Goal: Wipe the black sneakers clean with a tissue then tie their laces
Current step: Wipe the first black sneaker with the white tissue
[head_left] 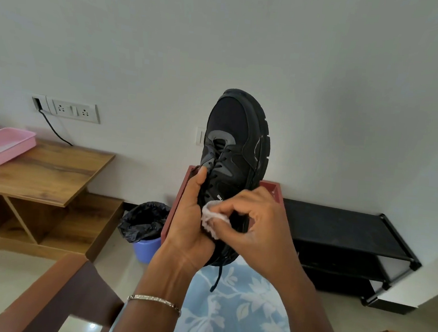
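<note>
Hands point(189, 224) on sneaker point(231, 130), tissue point(209, 219) (lettering point(220, 197) unreadable)

A white wall point(224, 34) is fitted with a socket panel point(71, 110). A wooden cabinet point(39, 174) is placed left, a black rack point(344, 229) right.

Small white lettering point(220, 197) on the black sneaker point(236, 151) — upside down, partly covered, unreadable.

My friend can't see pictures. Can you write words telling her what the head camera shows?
A person's left hand holds a black sneaker up, toe upward, while the right hand pinches a white tissue against it. A lace hangs loose; a lined bin and black rack stand behind.
</note>
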Demonstrator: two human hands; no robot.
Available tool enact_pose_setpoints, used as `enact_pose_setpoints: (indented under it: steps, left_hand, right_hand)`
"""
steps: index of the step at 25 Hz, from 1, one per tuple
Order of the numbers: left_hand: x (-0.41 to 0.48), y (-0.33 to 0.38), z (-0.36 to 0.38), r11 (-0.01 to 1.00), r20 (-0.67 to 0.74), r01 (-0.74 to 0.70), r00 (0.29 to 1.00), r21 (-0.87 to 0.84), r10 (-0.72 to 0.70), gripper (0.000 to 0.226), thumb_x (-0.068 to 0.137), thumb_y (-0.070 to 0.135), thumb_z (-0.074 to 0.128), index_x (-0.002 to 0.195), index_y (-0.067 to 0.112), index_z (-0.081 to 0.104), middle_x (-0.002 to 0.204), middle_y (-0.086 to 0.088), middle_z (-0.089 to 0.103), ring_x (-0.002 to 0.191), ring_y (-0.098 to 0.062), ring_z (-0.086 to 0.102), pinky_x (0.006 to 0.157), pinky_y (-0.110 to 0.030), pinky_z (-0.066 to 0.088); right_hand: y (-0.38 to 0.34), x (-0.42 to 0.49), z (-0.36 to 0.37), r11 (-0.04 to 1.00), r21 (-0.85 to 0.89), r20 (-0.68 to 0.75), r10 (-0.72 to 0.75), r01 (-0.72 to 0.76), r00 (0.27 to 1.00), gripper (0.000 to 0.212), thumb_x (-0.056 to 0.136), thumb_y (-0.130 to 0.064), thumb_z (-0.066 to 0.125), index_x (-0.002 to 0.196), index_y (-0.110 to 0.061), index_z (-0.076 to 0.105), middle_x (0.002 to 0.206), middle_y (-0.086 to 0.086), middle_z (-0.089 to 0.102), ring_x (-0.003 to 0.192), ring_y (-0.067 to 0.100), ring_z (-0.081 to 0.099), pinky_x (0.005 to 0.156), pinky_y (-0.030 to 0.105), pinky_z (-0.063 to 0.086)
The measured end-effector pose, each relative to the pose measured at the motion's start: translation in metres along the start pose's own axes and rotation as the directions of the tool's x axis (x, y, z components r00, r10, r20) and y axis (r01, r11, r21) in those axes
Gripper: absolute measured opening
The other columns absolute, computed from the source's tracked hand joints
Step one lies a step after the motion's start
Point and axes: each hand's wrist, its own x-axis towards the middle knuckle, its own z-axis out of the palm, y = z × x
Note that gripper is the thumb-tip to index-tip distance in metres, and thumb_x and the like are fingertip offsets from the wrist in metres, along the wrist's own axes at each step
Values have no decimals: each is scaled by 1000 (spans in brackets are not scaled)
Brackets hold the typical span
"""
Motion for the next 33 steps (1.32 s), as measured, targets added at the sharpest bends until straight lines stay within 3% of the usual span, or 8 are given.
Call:
enact_pose_setpoints:
  steps: [2,5,12,15,17,24,29,33]
  left_hand:
    - [-1,-4,3,1000,12,-3,1000,-23,3,54,95,49,50,100,5,80,109,-17,74,96,-25,74,92,-35,58]
    - [-3,-5,6,1000,-9,-4,1000,-25,4,51,96,49,50,103,7,79,114,-15,73,100,-26,73,96,-38,53]
    - [1,1,-2,999,-19,-33,999,-8,33,52,91,46,58,119,6,73,131,-19,65,121,-29,64,110,-42,44]
    - [-1,-7,1,1000,-9,-21,1000,8,21,45,95,43,53,104,8,79,117,-15,73,103,-25,72,93,-36,57]
    - [-4,-10,6,1000,1,-13,1000,25,13,46,98,44,48,99,11,81,111,-12,75,97,-24,74,86,-35,59]
    - [3,-6,1,998,-61,7,998,59,-3,51,86,50,60,105,7,79,130,-17,65,111,-26,67,99,-39,52]
    - [-1,-10,5,999,-13,-10,1000,34,11,50,98,47,48,97,9,80,109,-13,74,96,-23,74,91,-36,56]
    - [0,-6,3,1000,-30,-24,999,14,24,45,96,45,53,87,10,81,95,-9,75,86,-20,74,86,-32,59]
  right_hand:
    - [3,12,4,999,-29,-147,16,-20,989,12,83,-25,78,95,-26,77,87,-15,69,86,12,56,73,26,46]
    - [5,19,15,993,-99,-316,27,-62,948,13,88,-21,76,101,-21,75,91,-12,68,86,15,56,71,27,48]
    - [1,-9,30,993,-117,-256,-23,-7,966,11,87,-26,75,98,-22,76,86,-14,68,81,11,51,71,18,42]
    - [11,17,25,986,-155,-363,-6,-54,932,18,90,-31,67,102,-19,74,87,-10,68,82,16,52,67,33,48]
    - [13,26,22,984,-162,-427,-2,-74,904,24,92,-34,63,108,-18,71,90,-10,67,82,13,51,66,31,49]
    - [5,-24,50,998,-67,-367,-6,-20,930,13,90,-14,73,103,-19,73,94,-10,68,86,15,57,70,32,50]
    - [16,14,28,989,-128,-448,4,-68,894,14,90,-14,75,104,-14,78,104,1,62,96,17,56,83,12,43]
    - [9,8,35,994,-100,-446,-11,-37,895,18,91,-8,73,108,-13,77,101,1,66,93,14,62,80,17,51]
